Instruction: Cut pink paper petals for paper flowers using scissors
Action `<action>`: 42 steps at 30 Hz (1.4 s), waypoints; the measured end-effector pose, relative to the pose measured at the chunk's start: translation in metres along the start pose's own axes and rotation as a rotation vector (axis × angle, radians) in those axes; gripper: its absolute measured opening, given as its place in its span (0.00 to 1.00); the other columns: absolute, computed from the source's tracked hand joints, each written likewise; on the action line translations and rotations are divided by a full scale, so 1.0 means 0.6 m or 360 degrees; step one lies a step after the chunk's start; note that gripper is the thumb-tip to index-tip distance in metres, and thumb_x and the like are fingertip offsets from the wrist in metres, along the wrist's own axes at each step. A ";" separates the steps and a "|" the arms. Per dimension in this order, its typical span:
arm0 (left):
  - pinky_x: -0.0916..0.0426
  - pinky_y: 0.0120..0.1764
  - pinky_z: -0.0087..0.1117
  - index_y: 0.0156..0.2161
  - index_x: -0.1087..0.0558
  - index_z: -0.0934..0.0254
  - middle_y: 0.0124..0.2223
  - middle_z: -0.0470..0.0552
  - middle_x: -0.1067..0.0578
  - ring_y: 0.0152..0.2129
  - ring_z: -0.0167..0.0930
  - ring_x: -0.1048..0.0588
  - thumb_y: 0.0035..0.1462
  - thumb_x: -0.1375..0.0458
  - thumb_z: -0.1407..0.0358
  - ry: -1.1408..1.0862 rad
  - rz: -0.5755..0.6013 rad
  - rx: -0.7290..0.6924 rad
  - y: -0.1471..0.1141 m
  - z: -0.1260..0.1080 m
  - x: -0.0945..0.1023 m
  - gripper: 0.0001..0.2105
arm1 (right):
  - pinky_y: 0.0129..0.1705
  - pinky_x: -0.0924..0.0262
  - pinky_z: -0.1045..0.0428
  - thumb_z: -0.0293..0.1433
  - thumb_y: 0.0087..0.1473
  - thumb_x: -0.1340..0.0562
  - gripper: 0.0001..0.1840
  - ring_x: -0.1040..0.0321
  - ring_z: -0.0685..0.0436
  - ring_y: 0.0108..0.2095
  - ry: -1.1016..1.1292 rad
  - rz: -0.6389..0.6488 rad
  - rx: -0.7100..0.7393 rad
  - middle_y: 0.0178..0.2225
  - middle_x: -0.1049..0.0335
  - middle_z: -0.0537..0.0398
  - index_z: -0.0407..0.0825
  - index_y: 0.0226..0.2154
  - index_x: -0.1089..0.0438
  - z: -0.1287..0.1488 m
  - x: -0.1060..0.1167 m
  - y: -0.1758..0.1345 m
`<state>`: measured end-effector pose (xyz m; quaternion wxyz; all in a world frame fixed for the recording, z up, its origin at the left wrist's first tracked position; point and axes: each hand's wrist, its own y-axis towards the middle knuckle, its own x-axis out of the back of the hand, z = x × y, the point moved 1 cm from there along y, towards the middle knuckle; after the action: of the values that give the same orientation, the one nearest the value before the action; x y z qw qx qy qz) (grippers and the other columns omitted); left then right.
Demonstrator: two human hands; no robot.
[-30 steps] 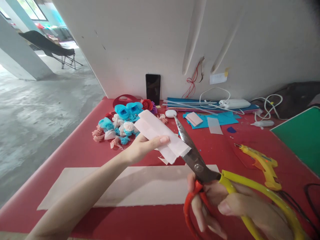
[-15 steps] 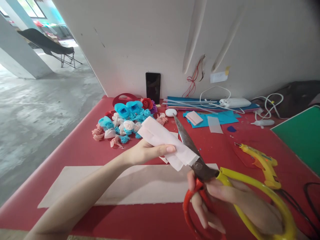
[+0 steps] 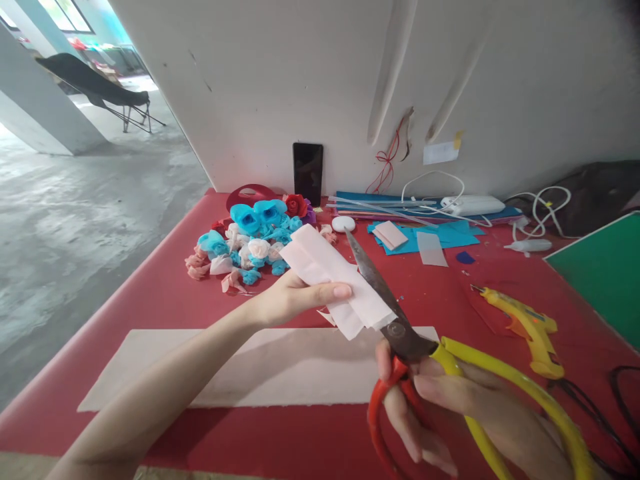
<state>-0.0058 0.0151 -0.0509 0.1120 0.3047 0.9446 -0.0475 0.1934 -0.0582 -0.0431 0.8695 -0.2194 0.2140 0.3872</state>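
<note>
My left hand (image 3: 285, 298) is closed on a folded strip of pale pink crepe-like paper (image 3: 325, 263), its thumb pressed flat across the top, the other fingers mostly hidden beneath. My right hand (image 3: 490, 403) is curled around large dark-metal scissors with one red and one yellow handle (image 3: 397, 330), its fingers bent about the grips. The near end of the folded strip, between my hands, meets the blades just by the pivot; I cannot tell how far apart the blades are. Below my hands, partly under my left forearm, a long flat pale pink paper sheet (image 3: 300, 380) lies on the red-covered table (image 3: 280, 443). Beyond my left hand sits a heap of blue, white, pink and red paper flowers (image 3: 259, 249). A yellow glue gun (image 3: 523, 323) lies beyond my right hand, and a white rounded case (image 3: 343, 223) rests just past the scissor tip.
</note>
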 end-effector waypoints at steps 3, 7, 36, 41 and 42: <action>0.31 0.29 0.24 0.34 0.24 0.64 0.30 0.48 0.24 0.27 0.28 0.26 0.46 0.37 0.58 -0.0046 0.0046 -0.0053 -0.001 -0.003 -0.003 0.12 | 0.23 0.47 0.57 0.34 0.56 0.46 0.10 0.44 0.55 0.19 -0.0036 0.0020 0.0076 0.24 0.33 0.54 0.44 0.38 0.40 0.009 -0.002 0.001; 0.32 0.30 0.24 0.31 0.24 0.64 0.29 0.47 0.24 0.27 0.27 0.27 0.47 0.38 0.60 -0.0052 0.0161 -0.0057 -0.001 -0.012 -0.016 0.09 | 0.22 0.47 0.58 0.36 0.56 0.47 0.12 0.43 0.55 0.19 -0.0018 0.0071 0.0048 0.25 0.33 0.53 0.44 0.38 0.39 0.007 0.000 0.002; 0.35 0.30 0.28 0.30 0.29 0.64 0.27 0.47 0.28 0.27 0.30 0.30 0.44 0.42 0.48 0.0196 -0.0440 -0.0301 0.012 -0.001 0.002 0.19 | 0.08 0.60 0.62 0.47 0.54 0.46 0.20 0.55 0.59 0.07 -0.0378 -0.0631 -0.0062 0.11 0.45 0.66 0.46 0.28 0.39 -0.014 -0.018 0.011; 0.36 0.27 0.24 0.31 0.31 0.65 0.27 0.45 0.29 0.24 0.26 0.31 0.47 0.39 0.56 0.0111 -0.0409 -0.0178 0.011 -0.009 -0.011 0.13 | 0.09 0.59 0.61 0.45 0.55 0.46 0.18 0.56 0.59 0.08 -0.0424 -0.0620 0.0007 0.11 0.45 0.67 0.46 0.30 0.38 -0.012 -0.016 0.010; 0.36 0.27 0.24 0.31 0.30 0.65 0.27 0.45 0.28 0.24 0.26 0.30 0.47 0.40 0.56 0.0073 -0.0382 -0.0180 0.011 -0.009 -0.012 0.12 | 0.10 0.59 0.61 0.45 0.56 0.47 0.18 0.55 0.59 0.08 -0.0416 -0.0590 -0.0002 0.11 0.45 0.67 0.46 0.31 0.39 -0.010 -0.015 0.009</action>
<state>0.0029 0.0171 -0.0439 0.1010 0.1838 0.9778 -0.0004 0.1824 -0.0633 -0.0445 0.9460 -0.2035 0.0555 0.2461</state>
